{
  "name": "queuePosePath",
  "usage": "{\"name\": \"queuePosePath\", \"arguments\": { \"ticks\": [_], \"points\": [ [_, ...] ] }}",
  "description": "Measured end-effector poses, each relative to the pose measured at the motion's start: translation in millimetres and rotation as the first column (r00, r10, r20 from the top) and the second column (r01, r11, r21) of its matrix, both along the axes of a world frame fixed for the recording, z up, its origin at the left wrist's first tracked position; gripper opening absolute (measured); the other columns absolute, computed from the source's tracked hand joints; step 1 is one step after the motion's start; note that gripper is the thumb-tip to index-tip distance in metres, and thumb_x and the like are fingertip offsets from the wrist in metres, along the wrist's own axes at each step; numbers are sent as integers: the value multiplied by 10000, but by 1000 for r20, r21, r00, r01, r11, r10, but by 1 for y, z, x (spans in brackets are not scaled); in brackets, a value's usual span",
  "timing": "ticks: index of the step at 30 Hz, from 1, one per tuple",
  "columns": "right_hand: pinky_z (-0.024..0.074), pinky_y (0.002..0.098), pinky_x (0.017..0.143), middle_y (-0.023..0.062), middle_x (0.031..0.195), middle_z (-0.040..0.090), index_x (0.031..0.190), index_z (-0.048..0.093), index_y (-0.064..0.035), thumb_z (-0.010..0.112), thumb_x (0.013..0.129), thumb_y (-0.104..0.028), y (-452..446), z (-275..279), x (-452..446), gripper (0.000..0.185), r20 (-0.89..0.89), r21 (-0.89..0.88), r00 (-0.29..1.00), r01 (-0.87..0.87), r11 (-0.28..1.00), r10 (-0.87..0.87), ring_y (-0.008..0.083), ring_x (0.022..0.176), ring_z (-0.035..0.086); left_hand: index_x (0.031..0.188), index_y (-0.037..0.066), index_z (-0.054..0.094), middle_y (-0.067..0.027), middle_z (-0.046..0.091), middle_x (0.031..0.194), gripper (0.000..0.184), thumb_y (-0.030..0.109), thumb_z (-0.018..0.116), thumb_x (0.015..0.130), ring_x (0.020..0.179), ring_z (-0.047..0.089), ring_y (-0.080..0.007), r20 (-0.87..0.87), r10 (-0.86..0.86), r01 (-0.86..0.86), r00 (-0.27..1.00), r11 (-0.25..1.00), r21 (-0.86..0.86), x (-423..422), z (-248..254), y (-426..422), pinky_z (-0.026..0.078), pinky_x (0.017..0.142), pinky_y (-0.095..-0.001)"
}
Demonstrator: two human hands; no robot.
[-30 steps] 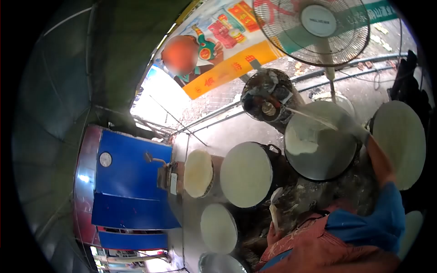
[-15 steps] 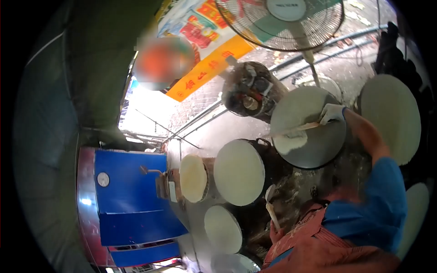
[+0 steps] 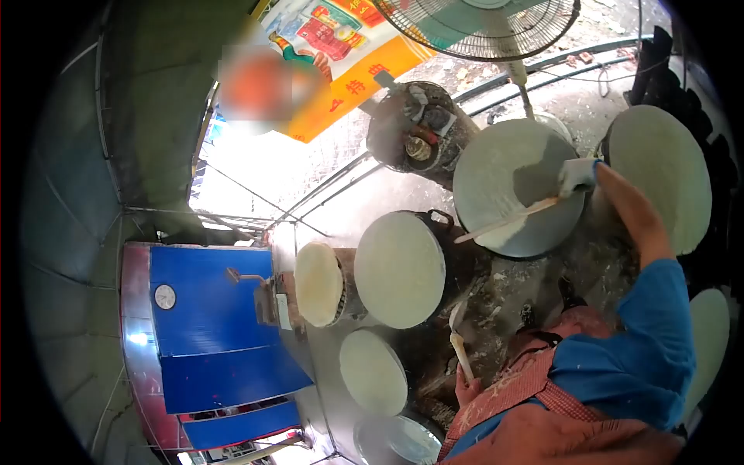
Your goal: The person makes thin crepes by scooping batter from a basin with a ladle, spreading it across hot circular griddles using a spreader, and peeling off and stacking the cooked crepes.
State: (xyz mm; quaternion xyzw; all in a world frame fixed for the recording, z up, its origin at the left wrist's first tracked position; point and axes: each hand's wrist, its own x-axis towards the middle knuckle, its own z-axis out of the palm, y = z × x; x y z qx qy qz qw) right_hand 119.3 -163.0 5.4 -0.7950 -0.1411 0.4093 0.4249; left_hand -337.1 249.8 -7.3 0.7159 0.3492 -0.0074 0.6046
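Note:
My right hand (image 3: 578, 177), in a white glove, is closed round the handle of a long, thin wooden spreader (image 3: 508, 223). Its blade lies low across a large round griddle (image 3: 484, 167), over pale batter; part of the griddle surface is in shadow. Lower down, near my apron, my left hand (image 3: 466, 390) is wrapped round the wooden handle of a ladle (image 3: 460, 353). The ladle's bowl points away from me, beside a round griddle (image 3: 399, 271) covered with a pale layer.
More round pale-topped griddles stand at left (image 3: 318, 283), lower left (image 3: 373, 372) and right (image 3: 659, 178). A drum (image 3: 457, 139) with bowls and small items is beyond. A standing fan (image 3: 480, 31) is at the top, a blue cabinet (image 3: 217, 310) on the left.
My right hand has turned and swung the spreader across the griddle, and the thick white batter patch looks spread out. My left hand still holds the ladle. The scene has shifted slightly upward.

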Motion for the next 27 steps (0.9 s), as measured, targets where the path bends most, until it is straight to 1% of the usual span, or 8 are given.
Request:
{"name": "queuePosePath", "arguments": {
  "ticks": [5,10,11,12,16,21,23,27],
  "points": [
    [424,280,435,71,756,635,895,686,0,631,721,-50,-138,33,-158,189,-148,-342,875,392,854,-461,128,525,551,1419,108,338,15,517,900,679,-76,486,783,638,420,-56,-24,-88,87,996,996,-14,-17,-23,42,345,533,-198],
    [507,276,711,76,897,672,990,665,48,595,822,-76,-37,14,-340,220,-340,293,529,845,446,-778,145,777,629,1448,177,232,17,422,626,660,-8,489,868,428,368,-70,-111,-137,85,984,921,-381,-23,-2,80,314,373,-236],
    [499,256,742,68,924,675,1010,674,29,609,849,-97,1,-24,-351,214,110,175,565,799,575,-818,119,827,617,1456,204,193,12,402,595,677,-1,492,885,394,354,-73,-124,-149,76,981,883,-463,-18,10,86,293,343,-238],
    [493,242,746,51,923,673,1016,680,17,664,820,-148,54,-55,-354,257,191,341,502,772,537,-844,90,835,593,1455,215,172,11,383,585,675,16,494,897,387,348,-70,-61,-172,118,983,853,-508,-22,13,92,286,333,-233],
    [491,401,716,148,803,636,947,681,-157,615,818,-386,200,-89,-331,271,730,9,449,748,663,-515,333,771,611,1417,225,226,11,366,626,556,96,480,939,383,303,-68,114,-173,204,978,697,-687,-33,42,107,263,324,-229],
    [517,378,558,115,661,617,888,672,-150,554,864,-294,129,-75,-370,188,886,-259,410,826,500,-218,273,644,631,1427,291,275,-40,413,689,549,152,482,939,404,353,-106,376,-59,380,925,105,-919,-67,61,141,318,328,-233],
    [504,427,676,146,755,640,924,659,-133,545,866,-296,146,-32,-367,208,769,-22,304,892,452,-563,344,751,623,1450,290,230,-54,435,758,591,129,473,936,428,382,-104,357,16,356,934,34,-934,-75,63,138,339,342,-221],
    [486,433,722,136,872,654,937,660,-126,559,845,-327,204,-71,-319,243,747,118,362,753,648,-557,349,831,611,1443,273,247,-43,403,731,623,82,479,897,471,388,-103,251,87,263,964,-176,-949,-69,64,123,361,366,-229]
  ]
}}
